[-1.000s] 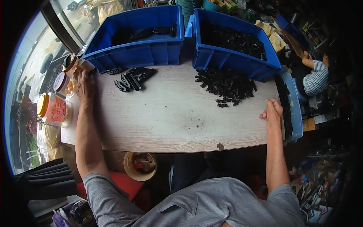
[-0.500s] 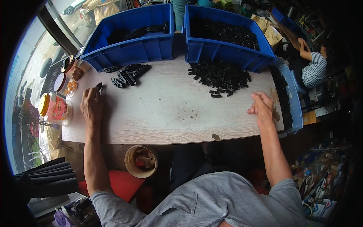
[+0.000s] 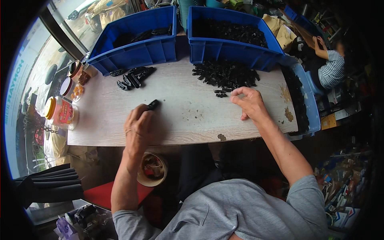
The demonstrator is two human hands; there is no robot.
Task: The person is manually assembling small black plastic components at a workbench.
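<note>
My left hand [image 3: 138, 128] is closed round one end of a black oblong plastic piece [image 3: 153, 105], held over the left middle of the table. The covered end is hidden by my fingers. Beyond it lies a small group of similar black pieces [image 3: 134, 79], some with pale marks. My right hand [image 3: 250, 103] hovers at the near edge of a heap of small black plastic parts [image 3: 226, 75]. Its fingers are bent and apart, with nothing visible between them. A few loose small parts [image 3: 220, 93] lie just left of its fingertips.
Two blue bins, a left one [image 3: 134, 58] and a right one [image 3: 236, 56], stand along the table's [image 3: 180, 132] far edge. Jars [image 3: 62, 113] line the left side. A light-blue tub [image 3: 314, 104] adjoins the right edge; a bucket [image 3: 153, 182] sits below. Another person [image 3: 331, 69] sits far right.
My left hand has moved right, carrying the black piece from beside the jars toward the table's middle. My right hand has moved left and farther out, to the small parts, its fingers spreading.
</note>
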